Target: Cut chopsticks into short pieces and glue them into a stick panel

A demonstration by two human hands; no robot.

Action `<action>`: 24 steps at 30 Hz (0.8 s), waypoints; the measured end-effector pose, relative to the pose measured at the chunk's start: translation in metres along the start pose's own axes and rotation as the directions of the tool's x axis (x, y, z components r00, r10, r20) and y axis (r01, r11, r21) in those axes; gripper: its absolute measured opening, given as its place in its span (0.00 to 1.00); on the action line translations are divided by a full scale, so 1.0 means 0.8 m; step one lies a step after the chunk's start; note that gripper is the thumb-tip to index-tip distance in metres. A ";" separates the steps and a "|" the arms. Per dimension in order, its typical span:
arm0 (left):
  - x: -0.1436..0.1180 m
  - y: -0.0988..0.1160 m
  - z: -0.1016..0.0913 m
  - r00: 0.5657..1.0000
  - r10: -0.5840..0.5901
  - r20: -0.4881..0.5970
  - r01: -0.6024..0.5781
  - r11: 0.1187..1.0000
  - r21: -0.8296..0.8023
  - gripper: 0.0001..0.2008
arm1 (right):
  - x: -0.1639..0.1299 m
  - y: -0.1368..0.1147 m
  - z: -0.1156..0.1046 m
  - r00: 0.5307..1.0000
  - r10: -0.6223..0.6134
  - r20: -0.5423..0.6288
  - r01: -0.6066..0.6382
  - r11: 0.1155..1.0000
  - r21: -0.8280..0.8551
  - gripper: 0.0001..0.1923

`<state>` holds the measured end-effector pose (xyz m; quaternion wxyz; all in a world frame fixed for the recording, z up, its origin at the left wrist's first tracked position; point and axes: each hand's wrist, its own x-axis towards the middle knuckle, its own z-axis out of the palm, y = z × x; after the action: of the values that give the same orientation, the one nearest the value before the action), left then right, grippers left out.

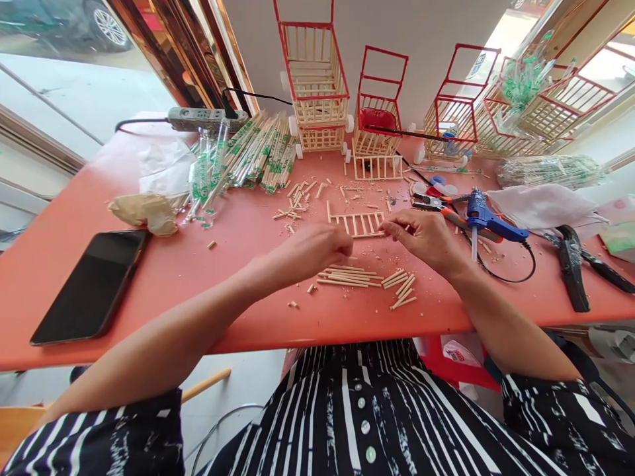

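A small ladder-like frame of wooden sticks (360, 223) lies on the red table, with short rungs between two rails and one upright at its left end. My left hand (322, 250) is closed over the lower left end of this frame; what its fingertips pinch is hidden. At the opposite end, my right hand (421, 237) pinches the frame's corner between thumb and forefinger. Just below both hands lie several long thin sticks (350, 276) in a loose bundle. Shorter cut sticks (401, 287) are grouped to their right.
Miniature stick carts with red rims (320, 73) line the back. Wrapped stick bundles (262, 149), a power strip (206, 119) and a phone (92, 287) occupy the left. On the right are pliers (436, 205), a blue glue gun (491, 221) and a black-handled tool (573, 264). Offcuts (300, 195) litter the table.
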<state>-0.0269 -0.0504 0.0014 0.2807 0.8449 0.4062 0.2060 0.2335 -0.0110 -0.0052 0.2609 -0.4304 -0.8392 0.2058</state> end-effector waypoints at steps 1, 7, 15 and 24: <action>-0.002 0.002 0.003 1.000 0.004 0.031 -0.005 0.999 0.039 0.11 | 0.000 0.001 0.000 1.000 0.010 -0.003 -0.010 1.000 0.002 0.15; -0.006 0.015 0.005 0.989 -0.021 0.148 -0.012 0.977 0.215 0.11 | 0.001 0.004 0.001 1.000 -0.023 0.004 0.023 0.999 -0.028 0.13; -0.008 0.049 -0.002 0.953 -0.152 0.264 0.026 0.903 0.429 0.11 | 0.001 0.005 0.002 0.999 -0.054 -0.009 0.054 0.999 -0.005 0.14; 0.014 -0.002 0.006 0.977 -0.210 -0.028 0.154 0.793 -0.589 0.05 | -0.001 -0.011 0.007 0.992 -0.045 -0.114 0.071 0.970 0.234 0.16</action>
<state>-0.0182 -0.0417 -0.0020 0.5258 0.6643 0.4152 0.3314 0.2247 -0.0170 -0.0046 0.3615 -0.3819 -0.8055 0.2734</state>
